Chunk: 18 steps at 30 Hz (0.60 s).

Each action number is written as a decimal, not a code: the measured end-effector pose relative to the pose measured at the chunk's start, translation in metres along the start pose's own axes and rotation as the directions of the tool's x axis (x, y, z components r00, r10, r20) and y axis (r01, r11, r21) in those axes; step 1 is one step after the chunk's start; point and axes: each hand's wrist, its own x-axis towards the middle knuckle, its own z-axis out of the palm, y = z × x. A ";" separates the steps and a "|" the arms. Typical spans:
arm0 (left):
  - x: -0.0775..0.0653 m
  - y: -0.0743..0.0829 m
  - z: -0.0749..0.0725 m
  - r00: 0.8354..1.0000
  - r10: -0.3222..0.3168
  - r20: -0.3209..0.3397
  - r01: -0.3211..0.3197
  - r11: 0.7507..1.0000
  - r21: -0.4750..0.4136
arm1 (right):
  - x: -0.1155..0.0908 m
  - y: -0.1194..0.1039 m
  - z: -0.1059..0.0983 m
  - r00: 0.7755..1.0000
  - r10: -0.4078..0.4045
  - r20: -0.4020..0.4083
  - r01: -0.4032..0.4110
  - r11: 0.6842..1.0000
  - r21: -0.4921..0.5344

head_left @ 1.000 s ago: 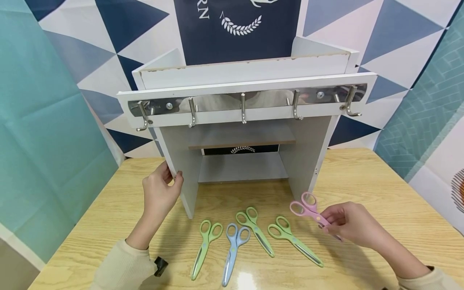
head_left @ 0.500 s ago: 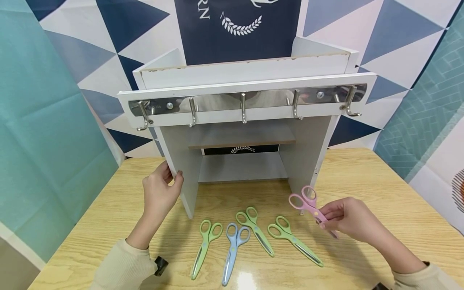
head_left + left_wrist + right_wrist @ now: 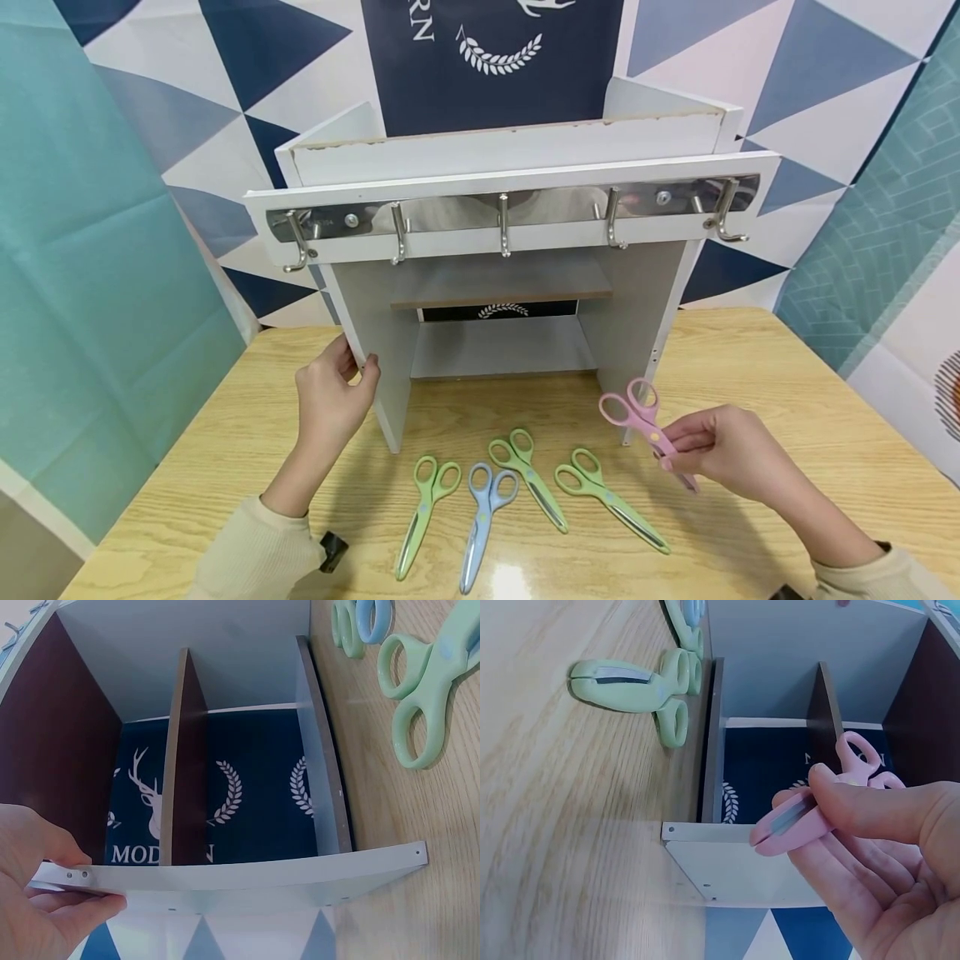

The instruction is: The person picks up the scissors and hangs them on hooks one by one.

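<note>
My right hand (image 3: pixel 731 450) pinches a pair of pink scissors (image 3: pixel 640 421) by the blades, handle loops pointing up and away, above the table near the rack's right side panel. In the right wrist view the thumb presses on the pink scissors (image 3: pixel 795 822) with fingers beneath. My left hand (image 3: pixel 333 396) grips the front edge of the left side panel of a white shelf rack (image 3: pixel 517 171); the left wrist view shows thumb and fingers on either side of that panel (image 3: pixel 225 879). Between the hands lie blue scissors (image 3: pixel 480 529) and several green scissors (image 3: pixel 426 517).
A metal strip with several hooks (image 3: pixel 502 221) runs along the rack's front top. Inside are a middle shelf (image 3: pixel 498 283) and a lower board (image 3: pixel 502 346). The rack stands on a wooden table (image 3: pixel 225 467), before a patterned cloth backdrop (image 3: pixel 495 92).
My right hand has risen slightly with the pink scissors, moving a little away from me. The left hand, the rack and the scissors on the table have not moved.
</note>
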 end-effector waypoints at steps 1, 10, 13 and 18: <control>0.000 0.000 0.000 1.000 0.000 -0.001 0.000 1.000 0.002 | 0.000 -0.001 0.000 1.000 -0.003 -0.004 0.003 1.000 -0.003; -0.001 0.000 0.000 1.000 0.002 -0.002 -0.002 1.000 0.014 | 0.000 -0.004 -0.001 0.999 -0.015 -0.028 0.014 1.000 -0.018; 0.000 0.001 0.000 1.000 0.004 -0.002 -0.004 1.000 0.018 | 0.000 -0.006 -0.002 0.999 -0.019 -0.032 0.018 1.000 -0.024; 0.000 0.001 0.000 1.000 0.001 0.001 -0.001 1.000 0.015 | 0.000 -0.008 -0.003 1.000 -0.022 -0.021 0.022 1.000 -0.008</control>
